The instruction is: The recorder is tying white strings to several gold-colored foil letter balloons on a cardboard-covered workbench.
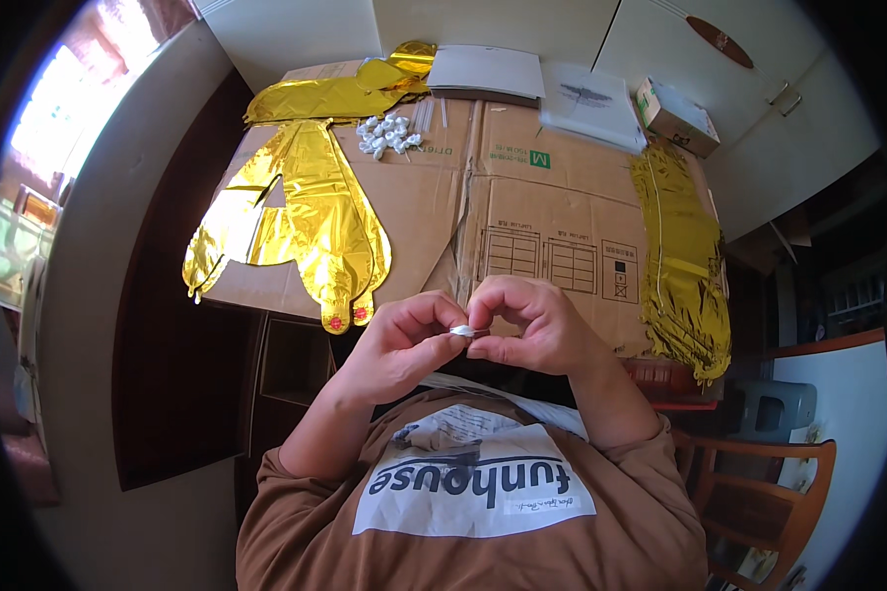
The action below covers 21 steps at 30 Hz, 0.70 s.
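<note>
Close in front of my chest, my left hand pinches a small white bundle between thumb and fingertips. Its right end reaches the fingertips of my right hand, which are closed in a pinch on what looks like a thin strand coming off it. The fingers partly cover the bundle, so its exact kind does not show. Beyond the left hand, a shiny gold foil balloon lies flat, with two rounded tails hanging over the table's near edge. A pile of similar small white bundles sits farther back.
Flattened cardboard covers the table. Clear straws lie by the pile, more gold foil behind it. Gold foil fringe runs along the right side. A white box, a clear bag and a carton stand at the back; a wooden chair is at right.
</note>
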{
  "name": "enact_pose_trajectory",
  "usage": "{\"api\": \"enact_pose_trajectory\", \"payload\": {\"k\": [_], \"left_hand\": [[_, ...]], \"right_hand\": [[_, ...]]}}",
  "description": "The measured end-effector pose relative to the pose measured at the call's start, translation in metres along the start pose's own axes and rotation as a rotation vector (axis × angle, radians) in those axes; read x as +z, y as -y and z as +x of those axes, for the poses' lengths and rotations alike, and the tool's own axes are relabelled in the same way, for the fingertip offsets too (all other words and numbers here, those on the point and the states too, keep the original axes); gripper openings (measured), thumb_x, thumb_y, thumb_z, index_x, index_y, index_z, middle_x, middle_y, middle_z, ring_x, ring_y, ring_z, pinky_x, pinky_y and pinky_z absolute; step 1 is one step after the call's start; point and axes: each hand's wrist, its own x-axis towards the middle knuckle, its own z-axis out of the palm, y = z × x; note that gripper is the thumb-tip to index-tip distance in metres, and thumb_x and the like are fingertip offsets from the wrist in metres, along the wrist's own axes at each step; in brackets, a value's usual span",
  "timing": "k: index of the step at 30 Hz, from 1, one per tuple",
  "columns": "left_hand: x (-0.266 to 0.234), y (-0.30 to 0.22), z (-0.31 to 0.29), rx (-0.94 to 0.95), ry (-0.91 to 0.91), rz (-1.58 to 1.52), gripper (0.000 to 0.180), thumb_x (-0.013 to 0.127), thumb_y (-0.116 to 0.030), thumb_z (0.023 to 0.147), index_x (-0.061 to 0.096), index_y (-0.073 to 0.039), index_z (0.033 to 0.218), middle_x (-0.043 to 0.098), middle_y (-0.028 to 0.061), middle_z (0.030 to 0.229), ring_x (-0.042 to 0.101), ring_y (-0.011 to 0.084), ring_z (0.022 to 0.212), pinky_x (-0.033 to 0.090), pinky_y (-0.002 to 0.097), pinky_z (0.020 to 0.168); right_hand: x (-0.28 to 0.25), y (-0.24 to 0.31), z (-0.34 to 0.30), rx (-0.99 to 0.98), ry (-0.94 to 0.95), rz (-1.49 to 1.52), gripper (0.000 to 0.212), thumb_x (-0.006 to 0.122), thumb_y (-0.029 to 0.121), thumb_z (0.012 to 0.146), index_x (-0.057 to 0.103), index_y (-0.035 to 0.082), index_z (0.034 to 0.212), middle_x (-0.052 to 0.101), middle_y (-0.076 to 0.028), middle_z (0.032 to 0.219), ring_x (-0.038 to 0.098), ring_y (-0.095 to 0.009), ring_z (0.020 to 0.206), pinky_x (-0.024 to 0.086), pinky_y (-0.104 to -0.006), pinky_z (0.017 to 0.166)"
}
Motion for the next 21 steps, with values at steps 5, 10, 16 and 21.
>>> {"api": "enact_pose_trajectory", "payload": {"k": [5,10,16,21], "left_hand": [[-0.005,0.009,0.000,-0.021,0.009,-0.092,0.009,0.056,0.003,0.088,0.060,0.002,0.096,0.060,0.0011,0.088,0.053,0.0036,0.076,0.041,0.0188,0.064],[-0.013,0.018,-0.002,-0.176,0.008,-0.375,0.010,0.056,0.000,0.088,0.062,0.003,0.095,0.064,0.0063,0.087,0.058,0.0101,0.075,0.045,0.0233,0.066],[-0.013,0.008,-0.003,-0.435,-0.056,-0.538,0.011,0.058,-0.006,0.091,0.063,0.003,0.095,0.065,0.0094,0.087,0.058,0.0123,0.073,0.046,0.0231,0.065],[-0.019,0.020,-0.001,-0.376,-0.029,-0.606,0.020,0.052,-0.016,0.096,0.061,0.002,0.099,0.065,0.0124,0.085,0.054,0.0122,0.059,0.041,0.0221,0.054]], "right_hand": [[0.002,0.011,-0.002,0.005,0.015,-0.175,0.017,0.074,0.006,0.075,0.059,0.005,0.083,0.060,-0.004,0.075,0.059,-0.013,0.069,0.048,-0.0276,0.064],[0.001,0.006,-0.003,-0.024,0.038,-0.244,0.014,0.072,0.007,0.077,0.059,0.004,0.082,0.059,-0.005,0.073,0.059,-0.016,0.066,0.047,-0.0294,0.060],[-0.001,0.006,-0.005,-0.115,0.084,-0.325,0.012,0.071,0.007,0.079,0.060,0.004,0.084,0.060,-0.006,0.074,0.059,-0.019,0.065,0.047,-0.0304,0.060],[0.002,0.006,-0.004,-0.045,0.007,-0.353,0.012,0.070,0.010,0.080,0.060,0.004,0.083,0.061,-0.006,0.074,0.059,-0.017,0.065,0.047,-0.0284,0.059]]}}
